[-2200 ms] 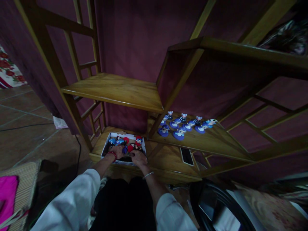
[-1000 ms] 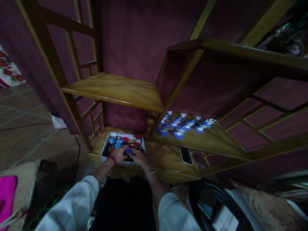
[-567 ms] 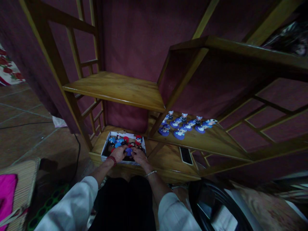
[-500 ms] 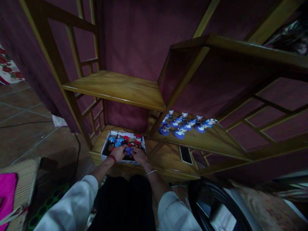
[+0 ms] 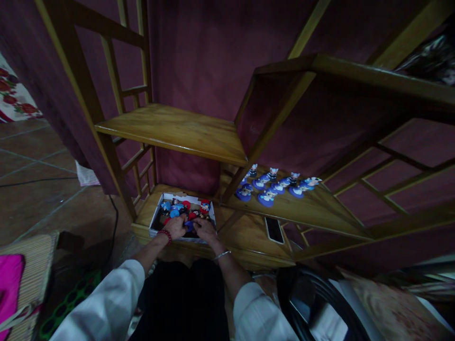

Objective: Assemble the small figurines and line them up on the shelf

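A shallow white cardboard box (image 5: 155, 219) stands on the lowest shelf, with several small red, blue and black figurines (image 5: 175, 208) lying in it. Over its front part, my left hand (image 5: 175, 227) and my right hand (image 5: 205, 229) meet at a purple figurine (image 5: 189, 226) with a round base. The fingers of both hands are closed on it from either side, and much of it is hidden behind them. My left wrist has a red bead bracelet, my right a thin silver-coloured one.
Several figurines on purple bases (image 5: 266, 196) stand on the raised shelf to the right. Below them lies a phone (image 5: 274, 229). A wooden shelf board (image 5: 170, 130) juts out above the box. A black coiled hose or cable (image 5: 350, 293) sits at lower right.
The purple figurine has turned between my fingers: its round base faced up before and now shows narrower and tilted. My hands stay at nearly the same spot over the box.
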`<state>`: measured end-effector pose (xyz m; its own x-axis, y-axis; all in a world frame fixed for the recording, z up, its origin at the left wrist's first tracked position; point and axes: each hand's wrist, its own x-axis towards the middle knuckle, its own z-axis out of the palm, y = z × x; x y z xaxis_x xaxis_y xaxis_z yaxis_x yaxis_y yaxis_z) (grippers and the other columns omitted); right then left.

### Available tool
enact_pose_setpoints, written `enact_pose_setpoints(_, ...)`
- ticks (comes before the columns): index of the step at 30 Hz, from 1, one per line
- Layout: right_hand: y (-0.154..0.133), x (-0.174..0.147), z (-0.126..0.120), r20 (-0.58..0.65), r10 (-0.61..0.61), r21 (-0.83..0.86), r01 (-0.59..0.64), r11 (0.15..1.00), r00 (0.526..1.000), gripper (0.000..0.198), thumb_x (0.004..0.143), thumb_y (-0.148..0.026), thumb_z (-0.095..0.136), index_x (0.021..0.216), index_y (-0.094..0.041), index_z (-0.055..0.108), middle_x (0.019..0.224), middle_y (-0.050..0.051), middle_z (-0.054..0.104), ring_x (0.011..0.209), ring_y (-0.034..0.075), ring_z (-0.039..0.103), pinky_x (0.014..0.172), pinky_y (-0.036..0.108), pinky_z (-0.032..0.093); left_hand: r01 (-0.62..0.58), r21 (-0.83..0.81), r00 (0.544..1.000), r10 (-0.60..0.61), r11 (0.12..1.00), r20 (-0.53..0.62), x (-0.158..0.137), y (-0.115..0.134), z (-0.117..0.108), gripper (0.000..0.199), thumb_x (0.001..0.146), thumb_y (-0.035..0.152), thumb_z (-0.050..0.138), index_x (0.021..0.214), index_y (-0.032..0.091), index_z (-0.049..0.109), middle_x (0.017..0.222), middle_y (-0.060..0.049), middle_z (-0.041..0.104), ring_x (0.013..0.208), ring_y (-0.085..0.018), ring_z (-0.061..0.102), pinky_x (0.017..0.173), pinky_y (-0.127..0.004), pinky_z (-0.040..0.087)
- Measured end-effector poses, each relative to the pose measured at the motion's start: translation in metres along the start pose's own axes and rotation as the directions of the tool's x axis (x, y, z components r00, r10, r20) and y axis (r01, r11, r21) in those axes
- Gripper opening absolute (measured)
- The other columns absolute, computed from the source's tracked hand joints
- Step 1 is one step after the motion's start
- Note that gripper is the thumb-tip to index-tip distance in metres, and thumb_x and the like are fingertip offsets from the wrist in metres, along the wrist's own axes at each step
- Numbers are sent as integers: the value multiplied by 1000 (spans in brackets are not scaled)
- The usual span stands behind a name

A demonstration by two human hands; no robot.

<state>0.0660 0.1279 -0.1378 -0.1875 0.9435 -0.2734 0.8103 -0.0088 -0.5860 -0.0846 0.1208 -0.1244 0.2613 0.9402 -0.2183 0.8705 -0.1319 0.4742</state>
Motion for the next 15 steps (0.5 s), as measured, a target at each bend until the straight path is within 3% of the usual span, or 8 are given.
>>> enact_pose_setpoints(4,5,6,2,-16,31,54,-30,998,999,27,79,-21,39,98,-25,58,88,-3,64,76,10,60,69,19,44,26,31,1000,-26,999,0,-1,1,0,20,71,23,45,91,21,46,77,-2,60,78,-17,58,66,-24,39)
enact_pose_setpoints(9,4,13,-1,-194,120,-4,-123,992,974,33,78,-14,36,105,-21,53,106,3,57,95,13,54,82,20,40,21,52,1000,-20,998,-22,2,-2,4,21,72,22,44,93,19,45,79,-6,61,79,-19,59,67,-26,40)
enact_pose_setpoints(15,7,24,-1,-358,51,12,-50,999,932,44,75,-8,33,118,-13,42,121,8,44,112,14,41,96,24,30,0,54,1000,2,999,-25,4,-7,8,20,75,20,41,94,18,46,82,-8,62,81,-20,59,69,-28,41)
